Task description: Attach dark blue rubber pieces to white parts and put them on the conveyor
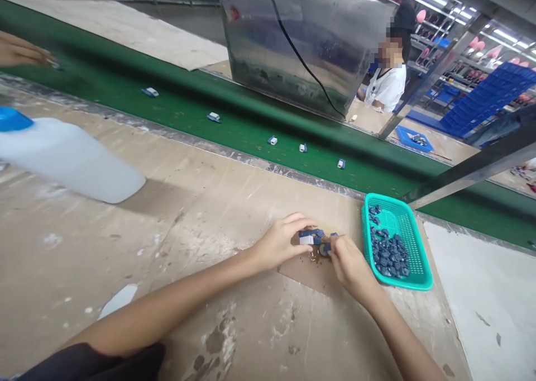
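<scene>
Blue-and-white plastic part (pixel 307 237) is gripped in the closed left hand (pixel 280 242); right hand (pixel 352 266) pinches a dark round piece (pixel 324 250) against it. Teal plastic basket (pixel 402 283) of blue parts (pixel 389 252) stands just beside, on the tabletop (pixel 84 258).

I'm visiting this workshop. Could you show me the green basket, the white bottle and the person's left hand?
Green basket (pixel 402 282): head view, on its near rim.
White bottle (pixel 71 160): head view, on the middle of its body.
Left hand (pixel 280 241): head view, on the back of the hand.
</scene>
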Demonstrator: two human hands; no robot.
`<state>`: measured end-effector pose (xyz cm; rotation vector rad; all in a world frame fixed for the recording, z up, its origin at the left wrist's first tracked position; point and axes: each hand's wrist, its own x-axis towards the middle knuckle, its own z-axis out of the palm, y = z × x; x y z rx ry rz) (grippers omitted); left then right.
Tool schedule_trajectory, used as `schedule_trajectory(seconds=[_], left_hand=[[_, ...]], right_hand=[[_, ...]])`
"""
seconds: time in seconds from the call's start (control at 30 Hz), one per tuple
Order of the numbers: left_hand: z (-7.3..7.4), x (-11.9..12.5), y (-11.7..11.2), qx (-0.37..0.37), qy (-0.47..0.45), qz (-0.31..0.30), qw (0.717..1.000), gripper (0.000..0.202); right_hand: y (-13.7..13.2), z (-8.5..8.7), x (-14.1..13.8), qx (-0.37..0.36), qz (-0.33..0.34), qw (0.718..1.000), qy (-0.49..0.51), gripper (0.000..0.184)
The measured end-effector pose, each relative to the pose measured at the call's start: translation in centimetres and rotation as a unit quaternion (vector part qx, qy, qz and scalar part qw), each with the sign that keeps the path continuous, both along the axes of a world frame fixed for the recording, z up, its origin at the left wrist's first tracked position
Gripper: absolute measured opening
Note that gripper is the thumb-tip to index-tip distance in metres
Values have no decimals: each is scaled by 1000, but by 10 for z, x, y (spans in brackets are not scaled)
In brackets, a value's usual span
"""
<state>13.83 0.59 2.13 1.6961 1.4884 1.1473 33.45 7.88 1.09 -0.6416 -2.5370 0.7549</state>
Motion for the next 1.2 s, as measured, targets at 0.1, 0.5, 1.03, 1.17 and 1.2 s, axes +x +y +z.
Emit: schedule_trajectory(seconds=[0.1,0.5,1.03,1.17,1.2], left_hand=[[1,8,1,51,31,-17,998,29],[5,27,7,136,78,-32,987,28],[46,63,39,214,166,-206,940,30],[48,60,149,52,249,-107,961,27],[46,58,178,31,260,-74,962,27]], right_hand=[[-3,9,0,-133,-53,983,118,20],[-17,18,-1,-308,-121,911,248,29],[-10,36,48,-477,-42,844,242,51],[69,19,70,-128,-204,964,116,38],[89,15,74,-83,-226,966,96,33]])
